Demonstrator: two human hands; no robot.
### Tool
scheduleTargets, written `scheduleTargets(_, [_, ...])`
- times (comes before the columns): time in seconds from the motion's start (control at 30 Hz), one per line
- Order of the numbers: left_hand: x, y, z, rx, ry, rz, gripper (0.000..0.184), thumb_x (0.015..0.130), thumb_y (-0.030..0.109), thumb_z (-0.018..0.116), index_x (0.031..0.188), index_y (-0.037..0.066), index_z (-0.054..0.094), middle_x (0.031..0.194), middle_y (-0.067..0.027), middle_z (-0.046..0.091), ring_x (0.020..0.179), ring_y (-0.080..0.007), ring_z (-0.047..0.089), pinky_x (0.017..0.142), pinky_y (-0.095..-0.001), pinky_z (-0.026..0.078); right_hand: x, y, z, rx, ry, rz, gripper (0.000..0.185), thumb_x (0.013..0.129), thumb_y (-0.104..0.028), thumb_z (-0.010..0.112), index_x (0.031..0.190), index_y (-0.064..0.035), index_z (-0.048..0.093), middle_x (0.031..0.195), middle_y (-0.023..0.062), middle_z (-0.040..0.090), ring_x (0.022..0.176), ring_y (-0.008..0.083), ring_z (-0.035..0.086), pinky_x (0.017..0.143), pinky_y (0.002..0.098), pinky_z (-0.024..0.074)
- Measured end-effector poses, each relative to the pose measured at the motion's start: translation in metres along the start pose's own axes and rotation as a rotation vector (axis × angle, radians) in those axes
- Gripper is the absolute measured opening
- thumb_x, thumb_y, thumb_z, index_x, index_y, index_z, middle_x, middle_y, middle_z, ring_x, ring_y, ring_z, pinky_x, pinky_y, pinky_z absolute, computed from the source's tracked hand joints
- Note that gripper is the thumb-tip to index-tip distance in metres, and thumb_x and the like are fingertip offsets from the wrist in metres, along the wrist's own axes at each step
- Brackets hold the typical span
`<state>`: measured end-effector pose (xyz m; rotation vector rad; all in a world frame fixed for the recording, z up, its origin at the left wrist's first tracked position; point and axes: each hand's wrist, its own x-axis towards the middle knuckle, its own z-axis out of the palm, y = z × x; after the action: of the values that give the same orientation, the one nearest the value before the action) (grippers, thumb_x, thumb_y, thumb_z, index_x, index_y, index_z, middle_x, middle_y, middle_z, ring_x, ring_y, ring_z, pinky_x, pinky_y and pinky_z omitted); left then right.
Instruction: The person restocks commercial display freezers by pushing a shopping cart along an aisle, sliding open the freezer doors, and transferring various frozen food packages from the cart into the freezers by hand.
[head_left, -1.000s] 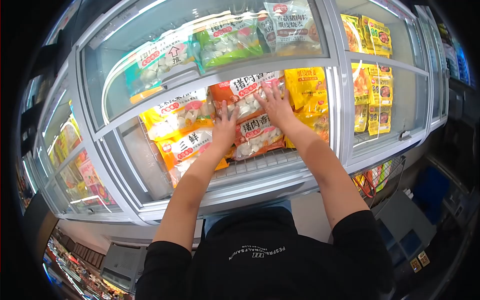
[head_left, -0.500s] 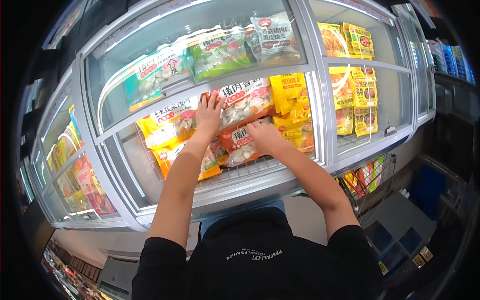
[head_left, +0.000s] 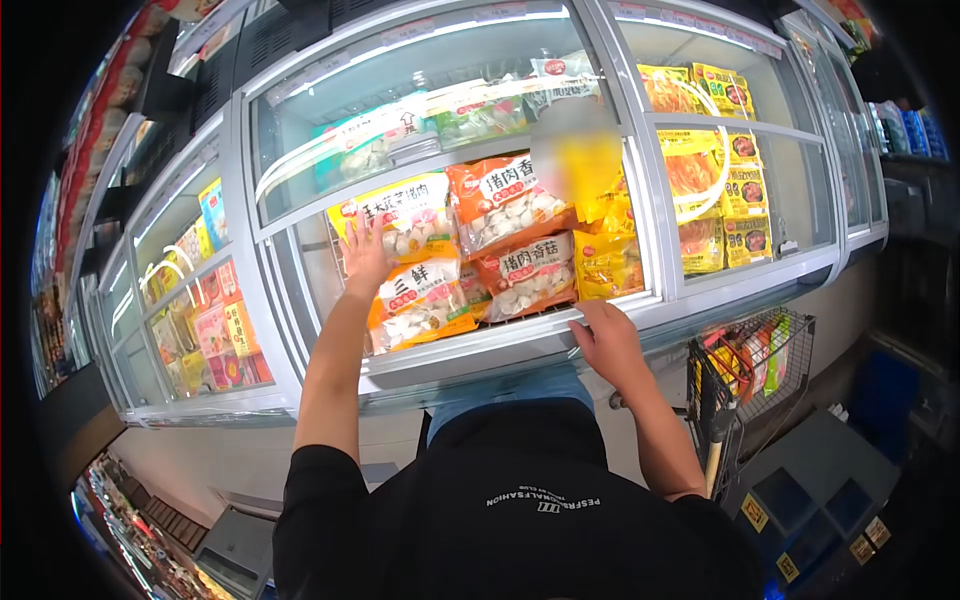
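Observation:
My left hand [head_left: 366, 257] is open, fingers spread, against the left side of a yellow dumpling bag [head_left: 420, 215]. Below that lies an orange-yellow dumpling bag [head_left: 425, 310], close to my left wrist. My right hand [head_left: 608, 338] rests at the freezer's front rim [head_left: 530, 333], its thumb apart from loosely bent fingers and nothing in it. An upper orange dumpling bag [head_left: 512, 205] lies above a lower orange dumpling bag [head_left: 525, 275] in the middle. Yellow bags [head_left: 610, 262] sit to their right, partly behind a blurred patch.
A sliding glass lid [head_left: 420, 110] covers the freezer's far half, with more bags beneath. Neighbouring freezer sections hold yellow packets [head_left: 740, 185] on the right and pink packages [head_left: 212, 335] on the left. A wire shopping cart [head_left: 790, 360] with goods stands at the lower right.
My right hand has left the lower orange bag and come back to the front rim. My left hand has moved from the middle bags to the yellow bag's left side. The view has shifted.

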<state>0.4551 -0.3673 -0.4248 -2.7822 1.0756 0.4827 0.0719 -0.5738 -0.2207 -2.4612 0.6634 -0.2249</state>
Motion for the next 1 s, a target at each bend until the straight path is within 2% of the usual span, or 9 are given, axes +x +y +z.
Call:
scheduleTargets(0.2, [0.026, -0.024, -0.031, 0.045, 0.002, -0.064, 0.121, 0.065, 0.038, 0.094, 0.16, 0.036, 0.019, 0.17, -0.0057, 0.007, 0.156, -0.0353, 0.01, 0.118, -0.0685, 0.023, -0.051, -0.007, -0.014, -0.069, 0.088, 0.013, 0.023, 0.08, -0.004, 0.075, 0.1, -0.0009, 0.064, 0.092, 0.0179, 0.067, 0.087, 0.0397, 0.065, 0.075, 0.0467, 0.053])
scheduleTargets(0.3, [0.034, -0.029, -0.02, -0.074, -0.218, -0.152, 0.122, 0.066, 0.036, 0.094, 0.16, 0.04, 0.017, 0.17, -0.0041, 0.007, 0.156, -0.0354, 0.012, 0.118, -0.0665, 0.026, -0.081, -0.006, -0.021, -0.14, -0.006, 0.128, 0.023, 0.08, -0.004, 0.075, 0.1, -0.001, 0.064, 0.092, 0.0189, 0.067, 0.085, 0.0411, 0.065, 0.073, 0.0478, 0.0528])
scheduleTargets(0.4, [0.03, -0.046, 0.011, -0.159, -0.305, -0.195, 0.121, 0.069, 0.034, 0.092, 0.16, 0.043, 0.013, 0.171, -0.0016, 0.005, 0.156, -0.0332, 0.014, 0.119, -0.0608, 0.029, -0.106, -0.007, -0.029, -0.198, -0.03, 0.181, 0.022, 0.081, -0.005, 0.075, 0.1, -0.0011, 0.064, 0.091, 0.0195, 0.067, 0.084, 0.0411, 0.065, 0.073, 0.0474, 0.0531])
scheduleTargets(0.5, [0.036, -0.052, 0.012, -0.045, -0.337, -0.188, 0.119, 0.073, 0.033, 0.089, 0.161, 0.044, 0.01, 0.172, 0.0013, 0.003, 0.156, -0.03, 0.016, 0.121, -0.054, 0.03, -0.134, 0.001, -0.033, -0.247, -0.035, 0.26, 0.021, 0.083, -0.007, 0.075, 0.1, -0.001, 0.064, 0.09, 0.0197, 0.067, 0.085, 0.0395, 0.067, 0.072, 0.0452, 0.054])
scheduleTargets(0.53, [0.038, -0.052, 0.007, -0.004, -0.359, -0.176, 0.11, 0.08, 0.038, 0.083, 0.161, 0.044, 0.009, 0.172, 0.0022, 0.003, 0.157, -0.0272, 0.015, 0.122, -0.0513, 0.027, -0.144, 0.002, -0.035, -0.246, -0.038, 0.291, 0.02, 0.083, -0.007, 0.075, 0.1, -0.0009, 0.065, 0.09, 0.0197, 0.067, 0.085, 0.0393, 0.067, 0.072, 0.0452, 0.0539])
scheduleTargets(0.67, [0.049, -0.055, 0.008, 0.088, -0.272, -0.149, 0.089, 0.091, 0.043, 0.068, 0.161, 0.042, 0.013, 0.172, -0.0019, 0.009, 0.156, -0.0327, 0.014, 0.122, -0.0563, 0.019, -0.172, 0.011, -0.034, -0.289, -0.049, 0.37, 0.02, 0.084, -0.008, 0.075, 0.099, -0.0006, 0.065, 0.09, 0.0198, 0.068, 0.084, 0.0389, 0.067, 0.072, 0.0447, 0.0538])
scheduleTargets(0.77, [0.066, -0.07, 0.06, 0.126, 0.082, -0.2, 0.086, 0.091, 0.04, 0.067, 0.161, 0.039, 0.018, 0.171, -0.0054, 0.01, 0.155, -0.0368, 0.015, 0.122, -0.0584, 0.018, -0.177, 0.004, -0.036, -0.268, -0.04, 0.424, 0.019, 0.084, -0.009, 0.075, 0.098, -0.0005, 0.065, 0.091, 0.0195, 0.068, 0.084, 0.0391, 0.067, 0.072, 0.0446, 0.0536])
scheduleTargets(0.9, [0.013, -0.039, 0.05, -0.035, 0.24, 0.155, 0.09, 0.083, 0.031, 0.079, 0.158, 0.024, 0.03, 0.165, -0.0131, 0.025, 0.152, -0.0382, 0.023, 0.118, -0.059, 0.027, -0.186, -0.003, -0.036, -0.253, 0.042, 0.396, 0.019, 0.084, -0.009, 0.075, 0.098, -0.0003, 0.065, 0.09, 0.0192, 0.069, 0.083, 0.0398, 0.067, 0.07, 0.0465, 0.0535])
scheduleTargets(1.0, [-0.036, -0.01, 0.039, 0.005, 0.118, 0.428, 0.103, 0.071, 0.036, 0.089, 0.155, 0.017, 0.033, 0.163, -0.0152, 0.026, 0.149, -0.0369, 0.029, 0.116, -0.0592, 0.031, -0.196, -0.014, -0.034, -0.21, 0.077, 0.461, 0.019, 0.083, -0.008, 0.076, 0.097, 0.0001, 0.065, 0.088, 0.0185, 0.069, 0.081, 0.038, 0.068, 0.07, 0.0449, 0.0537])
